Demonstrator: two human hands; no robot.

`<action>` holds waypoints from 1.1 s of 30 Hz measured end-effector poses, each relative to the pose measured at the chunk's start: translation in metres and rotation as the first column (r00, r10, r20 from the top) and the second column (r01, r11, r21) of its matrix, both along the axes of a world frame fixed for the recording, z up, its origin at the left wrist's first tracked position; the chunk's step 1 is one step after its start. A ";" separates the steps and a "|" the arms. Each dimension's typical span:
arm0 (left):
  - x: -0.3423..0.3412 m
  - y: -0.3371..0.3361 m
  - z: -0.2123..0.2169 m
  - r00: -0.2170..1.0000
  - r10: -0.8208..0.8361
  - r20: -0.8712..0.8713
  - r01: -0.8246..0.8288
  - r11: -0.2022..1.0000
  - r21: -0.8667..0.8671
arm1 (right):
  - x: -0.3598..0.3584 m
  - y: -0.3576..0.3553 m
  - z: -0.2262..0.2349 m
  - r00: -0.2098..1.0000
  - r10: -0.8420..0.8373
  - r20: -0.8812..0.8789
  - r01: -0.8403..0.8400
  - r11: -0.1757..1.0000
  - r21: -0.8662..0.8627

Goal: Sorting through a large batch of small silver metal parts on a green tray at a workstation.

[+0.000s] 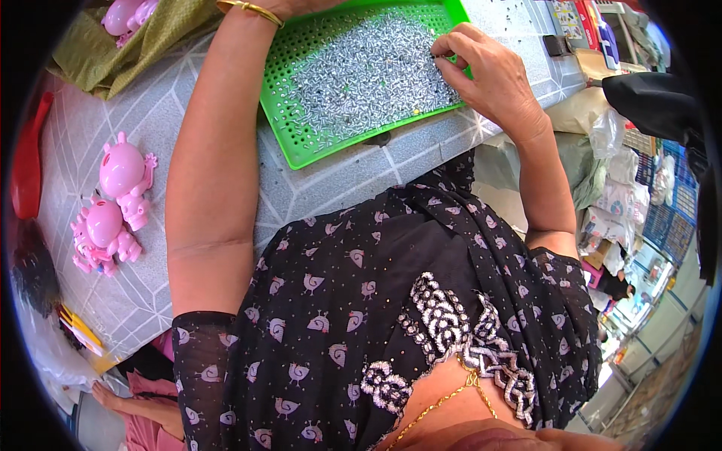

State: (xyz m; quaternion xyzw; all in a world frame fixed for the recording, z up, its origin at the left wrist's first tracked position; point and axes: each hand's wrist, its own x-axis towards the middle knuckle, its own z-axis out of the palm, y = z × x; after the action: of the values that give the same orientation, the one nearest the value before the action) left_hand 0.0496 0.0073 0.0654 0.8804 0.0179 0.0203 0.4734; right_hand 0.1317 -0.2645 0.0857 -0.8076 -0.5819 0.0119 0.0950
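A green perforated plastic tray (295, 154) lies on the table, heaped with small silver metal pieces (368, 79) like short pins or screws. Over the tray's right side, my right hand (489, 71) has its thumb and fingertips pinched together near the pieces; whatever is between them is too small to make out. My left arm reaches across the tray's left side. Only the base of my left hand (301, 6) shows at the top edge, past a gold bangle, and its fingers are cut off from view.
Pink glossy plastic animal figures (122, 171) stand on the grey patterned table (203, 90) at left. An olive woven sack (128, 56) lies at the upper left, near a red object (30, 165). Bags and blue crates (673, 195) fill the right side. Another person's arm (135, 410) shows lower left.
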 end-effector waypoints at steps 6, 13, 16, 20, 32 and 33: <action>0.000 -0.001 0.002 1.000 0.001 -0.030 -0.001 1.000 0.001 | 0.000 0.002 -0.007 0.998 0.002 0.067 -0.001 1.000 -0.010; 0.000 0.001 -0.001 0.999 -0.018 0.027 0.017 1.000 0.006 | 0.006 -0.001 -0.006 0.998 0.031 0.058 -0.034 0.999 0.038; 0.001 0.001 -0.001 1.000 -0.020 0.018 0.020 1.000 -0.006 | 0.005 -0.002 -0.004 0.999 0.044 0.014 -0.045 0.998 0.033; 0.001 0.000 -0.003 1.000 -0.015 0.022 0.015 1.000 -0.014 | 0.002 0.000 -0.004 1.000 0.026 0.000 -0.026 1.000 0.011; 0.000 0.001 -0.001 1.000 -0.014 0.006 0.014 1.000 -0.009 | 0.003 -0.001 -0.004 0.999 -0.011 -0.035 0.014 0.996 0.086; -0.001 0.001 -0.001 1.000 -0.013 0.005 0.013 1.000 -0.010 | 0.002 -0.001 -0.003 0.999 -0.007 -0.038 0.009 0.999 0.048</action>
State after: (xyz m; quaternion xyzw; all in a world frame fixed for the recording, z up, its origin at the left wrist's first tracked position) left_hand 0.0489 0.0078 0.0645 0.8781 0.0111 0.0195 0.4779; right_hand 0.1337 -0.2659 0.0831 -0.8071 -0.5769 0.0128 0.1252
